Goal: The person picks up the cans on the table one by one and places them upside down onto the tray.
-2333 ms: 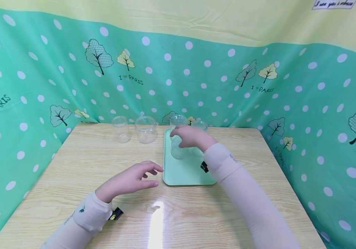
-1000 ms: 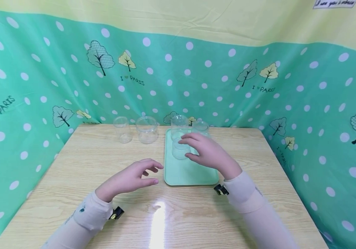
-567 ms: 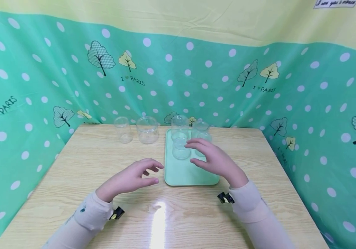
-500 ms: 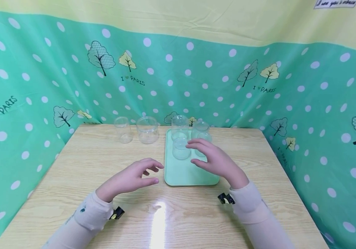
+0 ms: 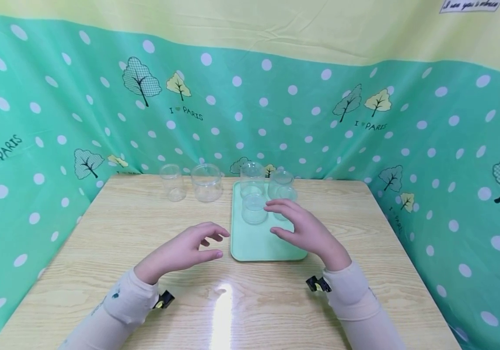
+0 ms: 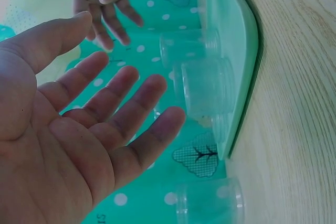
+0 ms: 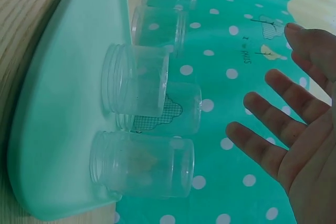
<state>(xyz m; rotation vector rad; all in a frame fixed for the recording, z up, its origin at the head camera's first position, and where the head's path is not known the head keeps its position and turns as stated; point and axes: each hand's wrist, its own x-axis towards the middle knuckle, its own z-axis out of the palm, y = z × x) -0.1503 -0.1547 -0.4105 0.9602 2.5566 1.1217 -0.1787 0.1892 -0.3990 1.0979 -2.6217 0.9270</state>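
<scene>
The loading seems partway along: four clear jars (image 5: 254, 214) stand on the tray (image 5: 263, 245) mid-frame, two more jars (image 5: 207, 188) on the surface (image 5: 101, 233) left of centre. Left hand (image 5: 186, 248) and right hand (image 5: 308, 233) hold nothing, fingers (image 6: 160, 129) apart.

The lettering "I PARIS" (image 5: 186, 113), with a small heart between the words, repeats across the patterned cloth (image 5: 250, 92): left and right of centre and along its left side. A boxed line of script (image 5: 470, 5) stands on the cloth's yellow upper part, too unclear to read reliably.
</scene>
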